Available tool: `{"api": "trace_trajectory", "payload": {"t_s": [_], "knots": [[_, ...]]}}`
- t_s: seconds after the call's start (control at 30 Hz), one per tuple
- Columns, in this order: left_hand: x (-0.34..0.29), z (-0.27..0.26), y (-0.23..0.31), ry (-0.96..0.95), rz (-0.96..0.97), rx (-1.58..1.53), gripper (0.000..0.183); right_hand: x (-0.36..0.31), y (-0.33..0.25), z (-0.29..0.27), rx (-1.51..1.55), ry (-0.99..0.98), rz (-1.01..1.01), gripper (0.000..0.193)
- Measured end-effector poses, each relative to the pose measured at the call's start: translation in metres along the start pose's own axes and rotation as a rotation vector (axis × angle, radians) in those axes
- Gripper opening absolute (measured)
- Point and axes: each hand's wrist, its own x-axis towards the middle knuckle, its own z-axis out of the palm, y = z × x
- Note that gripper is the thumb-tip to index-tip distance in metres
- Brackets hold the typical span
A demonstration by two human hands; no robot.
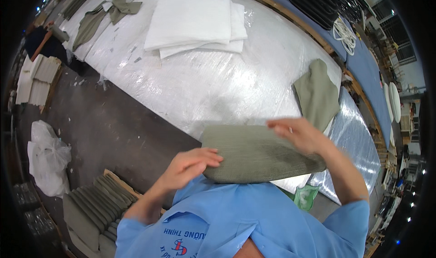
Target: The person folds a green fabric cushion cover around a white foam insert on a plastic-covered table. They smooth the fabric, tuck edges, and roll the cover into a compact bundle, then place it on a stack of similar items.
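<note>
An olive-green fabric-covered cushion lies at the near edge of the plastic-covered table, close against my blue shirt. My left hand is at its left end, fingers stretched out and fingertips touching the fabric. Over the far right edge of the cushion is my right hand, a little blurred, with its fingers extended and nothing held in them. Whether the right fingertips touch the cloth I cannot tell. Beyond that hand, a loose olive-green fabric cover lies on the table's right side.
White padding sheets are stacked on the wrapped table. More green fabric pieces lie far left. On the floor at left stand a row of green cushions and a white plastic bag. A white cord coil rests on the blue surface.
</note>
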Motion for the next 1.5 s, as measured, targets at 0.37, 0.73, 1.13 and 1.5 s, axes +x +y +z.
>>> {"api": "trace_trajectory", "payload": {"t_s": [0.37,0.73,1.13,1.5], "knots": [[0.024,0.022,-0.013,0.132,0.220,0.421,0.065,-0.014,-0.071,0.060,-0.478,0.158,-0.485,0.067],[0.072,-0.002,-0.025,0.251,0.446,0.606,0.049,0.014,-0.072,0.062,-0.506,0.354,-0.344,0.060],[0.141,0.023,-0.071,1.027,0.067,-0.158,0.069,0.080,-0.052,0.023,0.362,0.132,-0.238,0.061],[0.148,0.056,-0.053,1.080,0.133,-0.093,0.081,0.143,-0.075,0.025,0.612,-0.059,-0.492,0.095]]}}
